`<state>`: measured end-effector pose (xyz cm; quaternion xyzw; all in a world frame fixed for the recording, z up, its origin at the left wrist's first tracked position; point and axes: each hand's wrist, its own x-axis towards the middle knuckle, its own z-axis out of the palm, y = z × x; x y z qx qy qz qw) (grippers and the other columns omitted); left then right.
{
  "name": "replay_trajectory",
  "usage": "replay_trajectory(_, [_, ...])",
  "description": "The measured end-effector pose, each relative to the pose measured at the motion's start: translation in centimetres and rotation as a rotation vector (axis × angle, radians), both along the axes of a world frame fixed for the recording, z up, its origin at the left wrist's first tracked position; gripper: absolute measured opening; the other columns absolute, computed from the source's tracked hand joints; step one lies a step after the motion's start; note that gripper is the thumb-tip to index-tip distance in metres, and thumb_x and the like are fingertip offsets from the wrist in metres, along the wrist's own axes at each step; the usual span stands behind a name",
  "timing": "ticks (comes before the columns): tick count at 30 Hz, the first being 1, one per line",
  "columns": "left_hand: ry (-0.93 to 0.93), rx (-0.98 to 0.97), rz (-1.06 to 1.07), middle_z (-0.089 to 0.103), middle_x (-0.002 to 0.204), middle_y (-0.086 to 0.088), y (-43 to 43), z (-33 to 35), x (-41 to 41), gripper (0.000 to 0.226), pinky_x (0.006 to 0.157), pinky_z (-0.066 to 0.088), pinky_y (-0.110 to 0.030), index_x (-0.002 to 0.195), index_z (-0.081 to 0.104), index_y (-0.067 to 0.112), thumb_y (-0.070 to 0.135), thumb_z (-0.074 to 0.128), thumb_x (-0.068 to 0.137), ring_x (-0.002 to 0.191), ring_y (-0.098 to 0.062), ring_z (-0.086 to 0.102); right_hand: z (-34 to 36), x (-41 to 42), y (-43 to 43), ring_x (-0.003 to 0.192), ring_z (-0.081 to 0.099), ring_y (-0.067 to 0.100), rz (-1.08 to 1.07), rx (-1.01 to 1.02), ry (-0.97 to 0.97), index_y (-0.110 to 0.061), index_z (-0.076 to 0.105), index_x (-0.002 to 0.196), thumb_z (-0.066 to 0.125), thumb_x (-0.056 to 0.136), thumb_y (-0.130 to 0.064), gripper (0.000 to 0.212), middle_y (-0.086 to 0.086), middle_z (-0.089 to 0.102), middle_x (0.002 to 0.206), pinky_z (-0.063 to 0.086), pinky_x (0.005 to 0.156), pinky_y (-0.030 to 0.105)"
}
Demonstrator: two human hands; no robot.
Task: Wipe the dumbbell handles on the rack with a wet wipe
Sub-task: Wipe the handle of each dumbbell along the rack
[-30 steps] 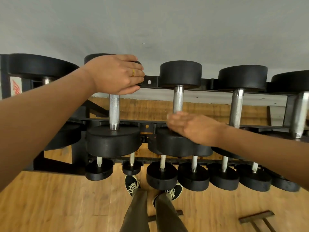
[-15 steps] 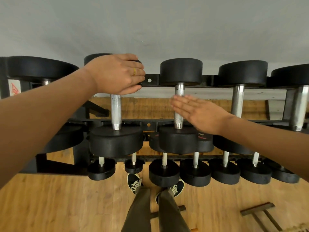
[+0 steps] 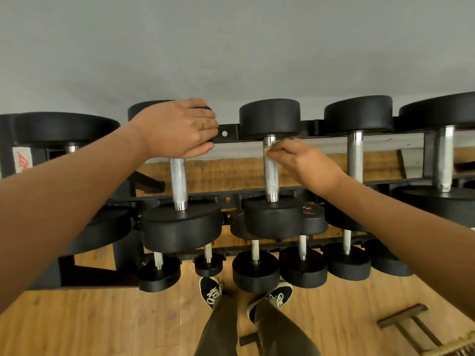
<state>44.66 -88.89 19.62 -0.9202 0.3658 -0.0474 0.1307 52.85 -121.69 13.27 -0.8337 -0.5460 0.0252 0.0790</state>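
Two hands busy: left hand (image 3: 177, 127) grips a dumbbell head (image 3: 142, 110); right hand (image 3: 303, 160) pinches the limp wet wipe (image 3: 267, 150) against the neighbouring handle (image 3: 271, 176). That heavy dumbbell shouldn't budge; wrap the wipe round the knurled steel.

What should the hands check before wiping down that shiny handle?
1. Wipe held: ok. The right hand pinches a small pale wipe at its fingertips.
2. Wipe on the metal: ok. It touches the handle near the far end.
3. Way down the handle: ok. The metal below the wipe is bare, with nothing across it.
4. Other hand out of the way: ok. The left hand grips the far head of the left dumbbell, one place over.
5. Wipe wet enough: cannot tell. It is too small and blurred.
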Motion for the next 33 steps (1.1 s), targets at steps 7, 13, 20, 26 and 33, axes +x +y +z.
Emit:
replay_trajectory(7, [0.027, 0.037, 0.038, 0.072, 0.119, -0.014, -0.4, 0.5, 0.1, 0.057, 0.113, 0.040, -0.049, 0.113, 0.075, 0.005, 0.039, 0.029, 0.106, 0.120, -0.033, 0.064, 0.6, -0.8, -2.5, 0.100, 0.065, 0.013, -0.610, 0.479, 0.507, -0.016, 0.068, 0.128, 0.065, 0.096, -0.013, 0.032, 0.001, 0.068, 0.111, 0.054, 0.092, 0.026])
replay_trajectory(13, [-0.009, -0.016, 0.035, 0.058, 0.135, -0.020, -6.5, 1.0, 1.1, 0.040, 0.094, 0.048, -0.050, 0.129, 0.064, 0.006, 0.031, 0.041, 0.106, 0.115, -0.036, 0.060, 2.2, 1.1, -7.1, 0.091, 0.062, -0.002, -0.696, 0.633, 0.594, -0.013, 0.069, 0.127, 0.065, 0.097, -0.017, 0.030, -0.006, 0.068, 0.104, 0.049, 0.079, 0.008])
replay_trajectory(20, [-0.023, 0.017, 0.039, 0.056, 0.144, -0.019, -14.8, 1.1, 6.1, 0.049, 0.110, 0.041, -0.052, 0.143, 0.055, 0.006, 0.035, 0.039, 0.107, 0.131, -0.036, 0.054, 1.9, 3.6, -14.3, 0.087, 0.062, -0.004, -0.761, 0.755, 0.617, -0.012, 0.068, 0.127, 0.065, 0.097, -0.017, 0.031, -0.010, 0.068, 0.099, 0.049, 0.079, 0.009])
replay_trajectory(26, [0.058, 0.109, 0.155, 0.068, 0.131, -0.013, -18.0, -1.2, 8.7, 0.046, 0.115, 0.035, -0.050, 0.130, 0.068, 0.007, 0.028, 0.039, 0.101, 0.130, -0.030, 0.059, -0.4, 6.1, -17.3, 0.102, 0.066, 0.005, -0.870, 0.766, 0.748, -0.014, 0.068, 0.127, 0.065, 0.096, -0.017, 0.031, -0.003, 0.071, 0.111, 0.055, 0.096, 0.029])
replay_trajectory(33, [-0.086, 0.015, 0.138, 0.073, 0.123, -0.012, -18.1, -2.8, 8.8, 0.035, 0.113, 0.039, -0.049, 0.122, 0.073, 0.007, 0.026, 0.051, 0.102, 0.122, -0.029, 0.066, -2.3, 6.8, -16.0, 0.101, 0.067, 0.002, -0.895, 0.834, 0.959, -0.014, 0.071, 0.124, 0.067, 0.094, -0.014, 0.030, -0.006, 0.073, 0.113, 0.053, 0.095, 0.022])
